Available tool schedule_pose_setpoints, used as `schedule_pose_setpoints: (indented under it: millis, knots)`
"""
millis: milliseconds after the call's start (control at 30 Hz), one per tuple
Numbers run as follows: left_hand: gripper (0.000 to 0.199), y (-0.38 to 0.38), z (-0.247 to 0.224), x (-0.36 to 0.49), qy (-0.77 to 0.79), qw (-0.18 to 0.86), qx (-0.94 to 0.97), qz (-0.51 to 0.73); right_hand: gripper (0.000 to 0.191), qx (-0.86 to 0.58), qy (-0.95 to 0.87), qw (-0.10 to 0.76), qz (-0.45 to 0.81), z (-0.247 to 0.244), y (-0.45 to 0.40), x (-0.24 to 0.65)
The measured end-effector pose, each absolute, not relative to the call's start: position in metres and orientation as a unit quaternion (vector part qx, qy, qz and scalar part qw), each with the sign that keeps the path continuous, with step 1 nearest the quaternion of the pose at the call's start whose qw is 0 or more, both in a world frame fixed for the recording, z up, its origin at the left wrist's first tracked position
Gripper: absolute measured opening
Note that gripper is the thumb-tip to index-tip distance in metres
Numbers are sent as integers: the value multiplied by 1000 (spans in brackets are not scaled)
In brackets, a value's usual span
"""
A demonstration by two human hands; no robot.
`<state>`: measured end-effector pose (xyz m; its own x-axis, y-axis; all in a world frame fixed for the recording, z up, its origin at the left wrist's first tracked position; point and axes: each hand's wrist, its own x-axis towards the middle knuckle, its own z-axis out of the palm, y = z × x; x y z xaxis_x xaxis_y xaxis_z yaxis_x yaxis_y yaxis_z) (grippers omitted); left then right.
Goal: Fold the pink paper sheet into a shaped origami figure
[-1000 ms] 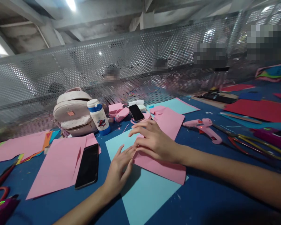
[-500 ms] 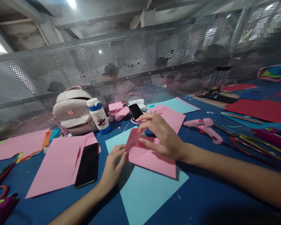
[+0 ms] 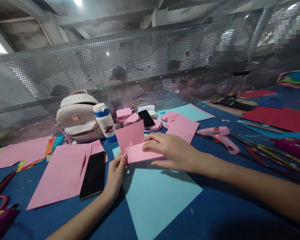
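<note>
A folded piece of pink paper (image 3: 136, 151) is between my hands, with one flap standing up at its left. My left hand (image 3: 116, 173) pinches the paper's lower left corner between thumb and fingers. My right hand (image 3: 175, 151) lies over the right part, its fingers on top and its thumb at the near edge; that end of the paper is hidden beneath the hand. Under both is a light blue sheet (image 3: 160, 200) on the blue table (image 3: 190, 216).
Left are a black phone (image 3: 93, 175), pink sheets (image 3: 60, 173), a backpack (image 3: 77, 118) and a bottle (image 3: 105, 123). Right are a pink glue gun (image 3: 218, 135) and yellow- and red-handled scissors (image 3: 277, 153). A perforated metal panel (image 3: 145, 60) stands behind, with people beyond it.
The pink paper has moved up and left and turned, its flap now more upright. My left hand moved left with it. My right hand came down onto the paper from above.
</note>
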<state>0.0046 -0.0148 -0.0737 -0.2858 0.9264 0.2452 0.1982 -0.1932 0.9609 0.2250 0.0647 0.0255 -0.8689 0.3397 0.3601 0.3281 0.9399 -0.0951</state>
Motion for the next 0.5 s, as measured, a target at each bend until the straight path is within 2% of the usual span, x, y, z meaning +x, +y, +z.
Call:
schedule_pose_setpoints:
  millis: [67,133,233,367,500]
  knots:
    - [44,-15,-73,6,550,313,513,580,15,-165,-965,206,14,24,66,224]
    - [46,-16,-70,8,546,309,523,577,2,-157,-962,222,17,24,68,224]
    - [48,-18,-66,10,540,302,543,568,8,-145,-964,224,20,23,70,223]
    - [47,-20,-62,12,538,295,559,558,6,-133,-972,194,8,21,71,223]
    - [48,-20,-63,11,542,284,566,552,31,-118,-980,150,-55,19,72,222]
